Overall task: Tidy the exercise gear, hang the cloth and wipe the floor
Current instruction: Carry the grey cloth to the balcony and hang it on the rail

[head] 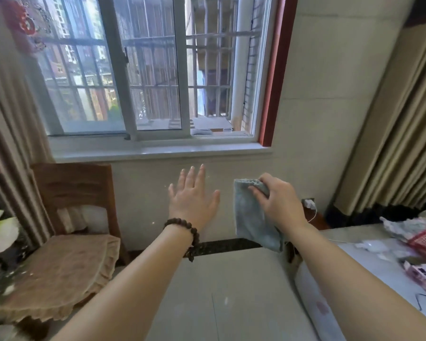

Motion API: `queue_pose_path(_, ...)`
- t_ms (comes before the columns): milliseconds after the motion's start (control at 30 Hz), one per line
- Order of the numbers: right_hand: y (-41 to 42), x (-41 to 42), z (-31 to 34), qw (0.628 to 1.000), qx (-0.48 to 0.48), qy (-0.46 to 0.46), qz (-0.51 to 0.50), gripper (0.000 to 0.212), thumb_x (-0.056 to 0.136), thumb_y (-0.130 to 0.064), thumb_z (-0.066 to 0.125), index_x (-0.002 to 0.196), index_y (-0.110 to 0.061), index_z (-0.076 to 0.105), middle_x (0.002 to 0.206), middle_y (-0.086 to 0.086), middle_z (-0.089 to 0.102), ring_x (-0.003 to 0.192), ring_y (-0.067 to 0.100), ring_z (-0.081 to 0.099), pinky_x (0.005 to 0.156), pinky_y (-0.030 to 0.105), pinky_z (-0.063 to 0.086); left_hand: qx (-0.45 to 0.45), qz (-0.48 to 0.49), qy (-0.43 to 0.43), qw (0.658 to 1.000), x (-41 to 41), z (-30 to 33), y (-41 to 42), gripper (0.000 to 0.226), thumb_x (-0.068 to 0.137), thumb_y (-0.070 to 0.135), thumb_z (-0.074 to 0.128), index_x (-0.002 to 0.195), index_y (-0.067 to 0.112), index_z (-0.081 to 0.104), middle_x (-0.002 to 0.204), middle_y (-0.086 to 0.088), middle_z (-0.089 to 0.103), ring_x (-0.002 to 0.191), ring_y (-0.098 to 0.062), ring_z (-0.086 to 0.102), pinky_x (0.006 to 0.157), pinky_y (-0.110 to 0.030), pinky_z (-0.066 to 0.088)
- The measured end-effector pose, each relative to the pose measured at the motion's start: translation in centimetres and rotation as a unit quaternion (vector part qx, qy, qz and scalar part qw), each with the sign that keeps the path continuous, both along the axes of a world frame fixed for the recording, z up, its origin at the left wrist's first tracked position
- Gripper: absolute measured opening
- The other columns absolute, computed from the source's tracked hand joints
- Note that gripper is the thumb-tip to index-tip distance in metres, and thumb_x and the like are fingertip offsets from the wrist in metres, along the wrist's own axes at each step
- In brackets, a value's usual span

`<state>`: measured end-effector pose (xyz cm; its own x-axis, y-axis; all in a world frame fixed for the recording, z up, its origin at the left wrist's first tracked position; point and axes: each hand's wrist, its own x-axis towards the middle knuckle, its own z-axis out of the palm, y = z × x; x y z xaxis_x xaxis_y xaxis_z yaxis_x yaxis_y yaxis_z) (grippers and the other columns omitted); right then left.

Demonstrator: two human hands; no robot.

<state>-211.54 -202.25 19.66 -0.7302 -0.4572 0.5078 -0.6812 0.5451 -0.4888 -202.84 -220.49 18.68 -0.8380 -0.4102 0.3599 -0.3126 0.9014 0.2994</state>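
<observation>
Two hands raised before the wall below the window sill: left hand spread flat with fingers straight, holding nothing; right hand pinching the top edge of one blue-grey cloth, hanging free above the floor. One wooden chair at left, one cluttered table at right, curtains at both sides.

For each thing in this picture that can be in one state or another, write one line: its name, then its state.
cloth: gripped by its top edge, hanging free
right hand: grips the cloth
left hand: open, fingers spread, holds nothing
window: slid open on the right
chair: upright, cushion on seat, unoccupied
curtain: drawn aside
</observation>
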Motion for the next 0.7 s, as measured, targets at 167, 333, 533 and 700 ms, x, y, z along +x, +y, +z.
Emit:
queue_pose_path(167,-4.1,-12.9,-1.6,1.000,-0.012,0.000,-0.007,0.019,0.091,-0.029,0.060,0.078,-0.020,0.050,0.071,-0.006,0.054,0.064,0.010,0.051,0.056,0.025,0.040,0.001,0.002,0.019,1.000,-12.9,-1.3,-3.3,0.069,0.096,0.056,0.028,0.153,0.028,0.000,0.161,0.004,0.005,0.148,-0.015,-0.002,0.119,-0.046,0.007)
queue_pose_path(333,-7.1,-26.3,-0.4,1.000,-0.011,0.003,-0.024,0.015,0.091,-0.028,0.060,0.086,-0.015,0.054,0.074,-0.007,0.049,0.065,0.014,0.043,0.054,0.023,0.025,0.020,-0.001,0.002,1.000,-25.9,-0.2,-5.8,0.068,0.096,0.055,0.030,0.153,0.029,0.003,0.161,0.002,0.006,0.148,-0.016,-0.002,0.119,-0.046,0.007)
queue_pose_path(533,-11.3,-39.1,2.7,0.999,0.004,0.029,-0.016,0.017,0.091,-0.032,0.059,0.091,-0.014,0.057,0.083,0.000,0.061,0.072,0.019,0.053,0.062,0.033,0.043,0.002,0.000,0.020,1.000,-38.3,2.4,-10.1,0.070,0.095,0.059,0.028,0.153,0.031,-0.001,0.161,0.001,0.003,0.148,-0.017,-0.004,0.120,-0.045,0.005)
queue_pose_path(700,-15.2,-47.3,4.3,0.998,0.004,0.062,-0.006,0.015,0.091,-0.030,0.060,0.091,-0.015,0.057,0.081,-0.001,0.061,0.068,0.016,0.050,0.056,0.028,0.038,0.003,0.003,0.045,0.999,-47.3,3.7,-14.3,0.070,0.095,0.058,0.030,0.152,0.032,-0.001,0.161,0.003,0.003,0.148,-0.016,-0.003,0.120,-0.045,0.004)
